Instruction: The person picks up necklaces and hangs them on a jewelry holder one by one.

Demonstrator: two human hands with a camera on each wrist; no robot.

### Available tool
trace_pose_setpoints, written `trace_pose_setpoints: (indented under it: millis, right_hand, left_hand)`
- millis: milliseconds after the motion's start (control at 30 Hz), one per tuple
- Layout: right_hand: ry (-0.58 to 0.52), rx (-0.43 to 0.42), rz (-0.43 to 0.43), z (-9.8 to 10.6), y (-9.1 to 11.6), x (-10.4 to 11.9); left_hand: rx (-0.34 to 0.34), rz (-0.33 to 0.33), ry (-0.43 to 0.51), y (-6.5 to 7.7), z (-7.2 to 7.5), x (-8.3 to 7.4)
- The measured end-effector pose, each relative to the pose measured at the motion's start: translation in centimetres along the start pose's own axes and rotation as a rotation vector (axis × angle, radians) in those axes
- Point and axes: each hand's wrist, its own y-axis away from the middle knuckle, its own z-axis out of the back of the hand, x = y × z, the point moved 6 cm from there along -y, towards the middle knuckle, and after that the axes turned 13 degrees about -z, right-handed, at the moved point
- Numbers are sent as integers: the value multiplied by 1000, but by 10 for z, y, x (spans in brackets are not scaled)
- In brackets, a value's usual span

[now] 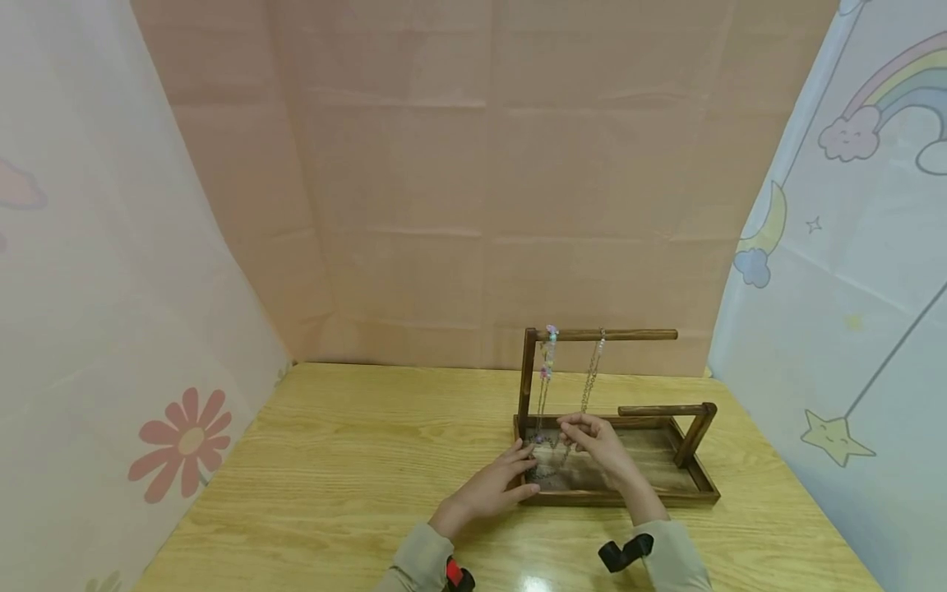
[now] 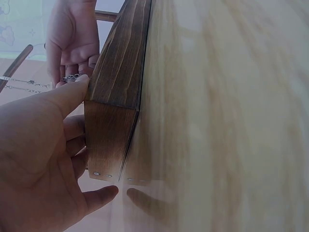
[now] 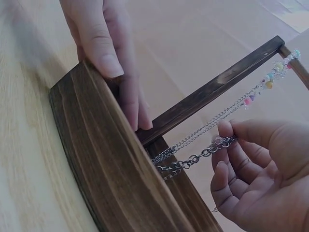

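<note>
My right hand [image 1: 601, 444] is above the left half of a dark wooden jewelry stand's tray [image 1: 621, 498]. Its thumb and fingertips pinch a silver link chain [image 3: 195, 158], whose lower part runs down behind the tray wall in the right wrist view. At the tray's left end rests my left hand [image 1: 488, 487], thumb at the front corner and fingers extended along the end wall. A necklace with pastel beads [image 1: 548, 358] hangs from the upper bar [image 1: 639, 335] near its post. Farther right on that bar hangs another chain necklace [image 1: 592, 374], partly hidden below by my right hand.
A shorter, lower bar [image 1: 658, 410] stands on a post at the tray's right end. The stand sits on a light wood-grain table [image 1: 355, 460]. Patterned cloth [image 1: 836, 329] closes the sides and a plain tan backdrop [image 1: 399, 181] the rear.
</note>
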Motion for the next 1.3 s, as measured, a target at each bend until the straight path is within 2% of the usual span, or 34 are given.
trace_pose_setpoints:
  millis: [567,767,967,1300]
  right_hand:
    - [-27,15,68,6,7,12]
    - [-48,20,79,8,13,31]
    - [-42,27,144,13,11,39]
    - [-4,-3,133,17,11,56]
  left_hand:
    - [9,8,28,2,-4,-1]
    - [7,8,19,2,-1,0]
    - [9,-4,-5,1,2,-1]
    - [4,-13,-26,0,3,-1]
